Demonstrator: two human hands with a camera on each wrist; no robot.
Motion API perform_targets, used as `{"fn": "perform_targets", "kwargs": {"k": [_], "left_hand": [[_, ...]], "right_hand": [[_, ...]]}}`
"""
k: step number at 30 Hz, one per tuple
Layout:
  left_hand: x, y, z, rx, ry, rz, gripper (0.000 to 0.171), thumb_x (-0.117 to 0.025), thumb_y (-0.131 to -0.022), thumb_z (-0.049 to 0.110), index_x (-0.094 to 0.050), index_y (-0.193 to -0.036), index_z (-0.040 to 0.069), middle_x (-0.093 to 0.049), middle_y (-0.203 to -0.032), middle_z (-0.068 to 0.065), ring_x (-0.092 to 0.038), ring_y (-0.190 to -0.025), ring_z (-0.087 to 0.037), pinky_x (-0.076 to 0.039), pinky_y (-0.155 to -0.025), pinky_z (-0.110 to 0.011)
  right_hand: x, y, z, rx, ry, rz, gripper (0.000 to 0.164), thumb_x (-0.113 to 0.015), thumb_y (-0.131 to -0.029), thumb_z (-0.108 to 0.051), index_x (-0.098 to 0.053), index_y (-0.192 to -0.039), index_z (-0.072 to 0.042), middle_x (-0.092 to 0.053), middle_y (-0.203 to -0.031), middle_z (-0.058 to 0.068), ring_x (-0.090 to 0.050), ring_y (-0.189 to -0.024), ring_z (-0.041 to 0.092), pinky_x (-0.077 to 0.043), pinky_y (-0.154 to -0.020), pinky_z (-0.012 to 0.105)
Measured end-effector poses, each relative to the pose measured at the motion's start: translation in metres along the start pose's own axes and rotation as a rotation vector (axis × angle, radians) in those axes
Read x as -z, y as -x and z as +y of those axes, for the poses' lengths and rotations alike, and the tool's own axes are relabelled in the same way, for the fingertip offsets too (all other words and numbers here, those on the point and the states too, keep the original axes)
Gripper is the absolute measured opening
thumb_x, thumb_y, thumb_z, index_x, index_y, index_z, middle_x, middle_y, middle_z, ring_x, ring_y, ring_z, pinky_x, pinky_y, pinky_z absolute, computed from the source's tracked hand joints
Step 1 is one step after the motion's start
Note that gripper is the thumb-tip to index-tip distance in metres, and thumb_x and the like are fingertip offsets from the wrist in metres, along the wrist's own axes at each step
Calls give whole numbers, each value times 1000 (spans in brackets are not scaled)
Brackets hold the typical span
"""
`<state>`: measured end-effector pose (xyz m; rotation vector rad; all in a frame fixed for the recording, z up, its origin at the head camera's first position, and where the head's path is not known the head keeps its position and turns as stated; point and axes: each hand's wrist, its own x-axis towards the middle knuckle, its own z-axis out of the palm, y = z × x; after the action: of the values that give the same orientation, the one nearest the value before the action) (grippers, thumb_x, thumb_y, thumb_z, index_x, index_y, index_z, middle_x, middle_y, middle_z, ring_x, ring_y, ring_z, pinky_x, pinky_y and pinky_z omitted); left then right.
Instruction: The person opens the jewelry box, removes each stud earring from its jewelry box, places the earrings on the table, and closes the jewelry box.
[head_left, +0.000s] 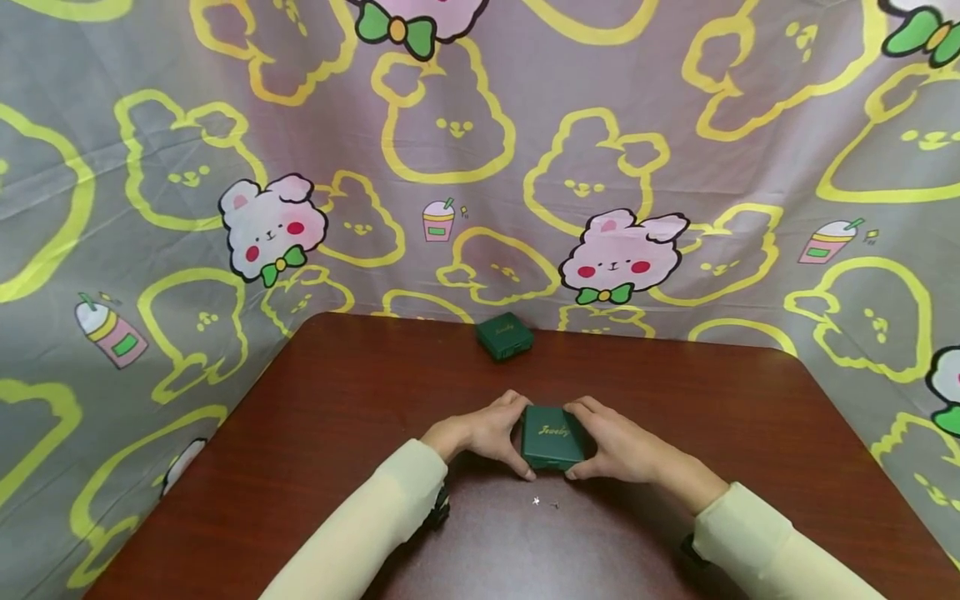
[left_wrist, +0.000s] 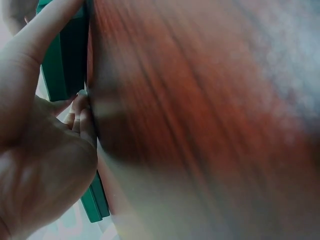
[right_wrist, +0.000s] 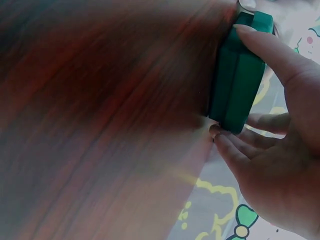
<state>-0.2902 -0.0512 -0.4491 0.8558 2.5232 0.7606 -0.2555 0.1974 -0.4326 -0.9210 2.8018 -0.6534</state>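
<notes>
A dark green jewelry box [head_left: 553, 437], with gold "Jewelry" lettering on its closed lid, sits on the table between both hands. My left hand [head_left: 491, 432] holds its left side, thumb at the near corner and fingers at the far one. On the opposite side my right hand [head_left: 626, 442] grips the box the same way. The right wrist view shows that thumb on the green box [right_wrist: 240, 75] and the fingertips at its other end. In the left wrist view the box [left_wrist: 65, 60] is partly hidden by the thumb. Nearer the person lie a tiny silvery star [head_left: 536, 501] and another tiny piece [head_left: 555, 506].
A second green jewelry box [head_left: 505, 335] stands closed at the table's back edge. The brown wooden table [head_left: 360, 375] has rounded far corners. Behind it and along the left hangs a grey cloth [head_left: 517, 192] with cartoon prints.
</notes>
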Motion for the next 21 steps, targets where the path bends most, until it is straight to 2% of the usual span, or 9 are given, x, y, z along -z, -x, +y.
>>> {"fn": "perform_targets", "kwargs": {"k": [5, 12, 21], "left_hand": [[0, 0, 0, -6, -2, -3, 86, -97, -67, 39, -47, -132, 14, -41, -119, 4, -44, -114, -10, -38, -102, -25], [2, -1, 1, -11, 3, -11, 88, -98, -67, 38, -46, -134, 14, -41, -122, 4, -44, -115, -10, -38, -103, -24], [1, 0, -2, -12, 31, 2, 88, -98, -66, 34, -47, -134, 13, -43, -121, 4, -49, -114, -10, -38, -104, -24]], "right_hand": [[-2, -2, 2, -12, 1, -22, 96, -93, -73, -36, -45, -146, 3, -53, -133, 13, -57, -109, 25, -51, -89, 45], [-1, -5, 3, 11, -1, -23, 96, -94, -69, -33, -46, -143, 5, -53, -127, 11, -56, -104, 21, -51, -87, 42], [-3, -5, 3, -25, -9, -12, 95, -94, -69, -33, -47, -142, 5, -51, -125, 10, -55, -104, 20, -51, -87, 40]]}}
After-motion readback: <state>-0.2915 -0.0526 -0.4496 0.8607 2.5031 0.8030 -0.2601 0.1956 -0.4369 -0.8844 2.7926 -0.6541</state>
